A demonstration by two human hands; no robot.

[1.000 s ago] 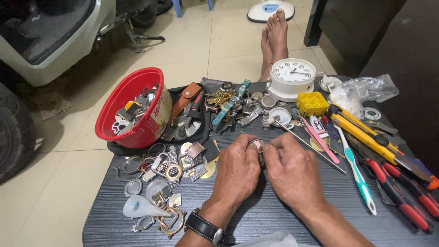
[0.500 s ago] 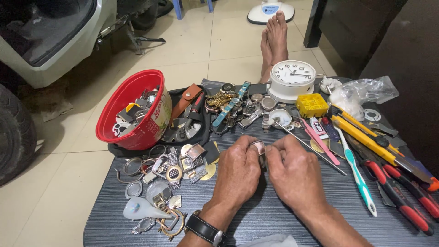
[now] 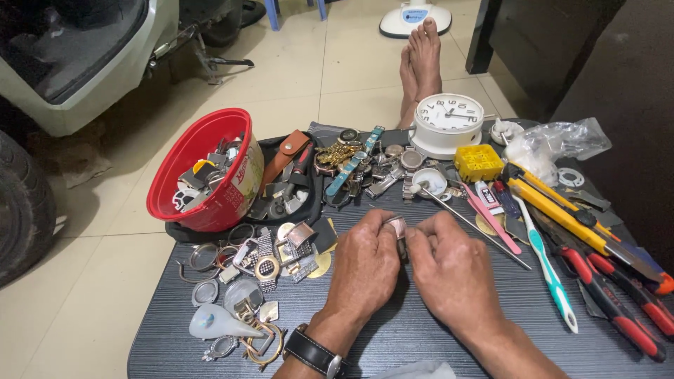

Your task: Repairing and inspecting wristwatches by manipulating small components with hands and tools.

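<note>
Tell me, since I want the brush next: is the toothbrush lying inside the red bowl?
No, the toothbrush lies on the dark table among the tools at the right, far from the red bowl.

Red bowl (image 3: 210, 175), yellow box (image 3: 478, 162), white clock (image 3: 446, 121).

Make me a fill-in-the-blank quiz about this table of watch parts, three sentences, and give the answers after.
1. Both hands, the left hand and the right hand, pinch one small metal watch part between their ____.
2. The bowl full of watch pieces, left of the hands, is coloured ____.
3. The toothbrush lies to the ____ of the hands, beside the red-handled pliers.

Missing words: fingertips; red; right
</note>
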